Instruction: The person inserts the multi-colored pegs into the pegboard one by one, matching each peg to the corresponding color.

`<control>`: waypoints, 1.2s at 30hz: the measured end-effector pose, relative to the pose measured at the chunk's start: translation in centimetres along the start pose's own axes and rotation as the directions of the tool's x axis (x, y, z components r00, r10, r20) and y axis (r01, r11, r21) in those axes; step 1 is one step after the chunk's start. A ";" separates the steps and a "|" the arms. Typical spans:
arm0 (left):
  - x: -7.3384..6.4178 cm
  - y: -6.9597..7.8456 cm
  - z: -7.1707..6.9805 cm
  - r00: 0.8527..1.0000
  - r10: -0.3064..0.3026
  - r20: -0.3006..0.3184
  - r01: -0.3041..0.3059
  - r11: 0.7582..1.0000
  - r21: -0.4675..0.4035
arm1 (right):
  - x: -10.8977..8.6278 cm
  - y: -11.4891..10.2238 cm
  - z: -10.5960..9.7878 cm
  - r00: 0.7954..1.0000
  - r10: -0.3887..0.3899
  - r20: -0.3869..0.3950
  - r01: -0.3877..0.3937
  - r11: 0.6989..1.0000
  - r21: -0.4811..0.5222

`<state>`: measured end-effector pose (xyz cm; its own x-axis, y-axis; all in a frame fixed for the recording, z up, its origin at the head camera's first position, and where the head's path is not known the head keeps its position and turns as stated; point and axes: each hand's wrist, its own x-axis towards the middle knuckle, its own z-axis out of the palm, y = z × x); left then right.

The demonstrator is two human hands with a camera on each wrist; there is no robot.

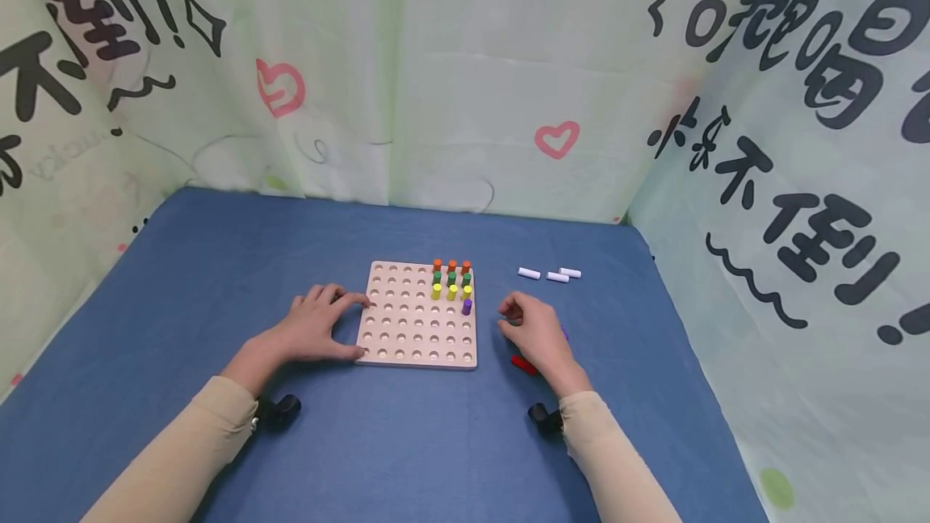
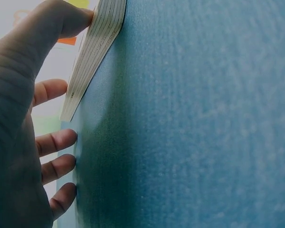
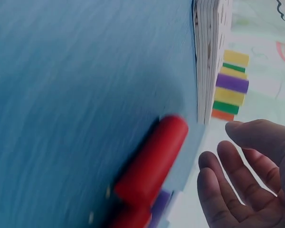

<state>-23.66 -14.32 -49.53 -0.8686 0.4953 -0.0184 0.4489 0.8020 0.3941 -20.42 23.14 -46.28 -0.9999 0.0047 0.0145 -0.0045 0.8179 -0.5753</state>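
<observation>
A pale wooden peg board [image 1: 414,329] lies on the blue cloth. Orange pegs [image 1: 452,265], green pegs [image 1: 452,278] and yellow pegs [image 1: 452,292] stand in short rows at its far right, with one purple peg [image 1: 467,307] in front. My left hand [image 1: 308,329] touches the board's left side with spread thumb and index finger; its other fingertips [image 2: 57,141] stay off the board. Right of the board, my right hand [image 1: 536,337] hovers with bent, relaxed fingers and nothing visible between them. Red pegs [image 3: 152,161] lie below it, and purple ones [image 3: 159,206] are partly hidden.
Three white pegs [image 1: 558,278] lie on the cloth behind the right hand. The blue cloth [image 1: 407,450] covers the table. Printed curtains [image 1: 465,103] close off the back and both sides. Each wrist carries a small black camera [image 1: 279,412].
</observation>
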 end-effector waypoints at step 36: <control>0.1 0.2 0.0 1.000 -0.003 -0.011 0.003 1.000 -0.001 | -1.9 3.5 -1.9 0.999 0.002 0.047 0.005 0.987 -0.159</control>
<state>-23.69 -14.08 -49.46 -0.8723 0.4888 -0.0098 0.4458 0.8035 0.3945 -18.47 27.11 -46.77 -0.9995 -0.0207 -0.0257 -0.0073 0.8990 -0.4378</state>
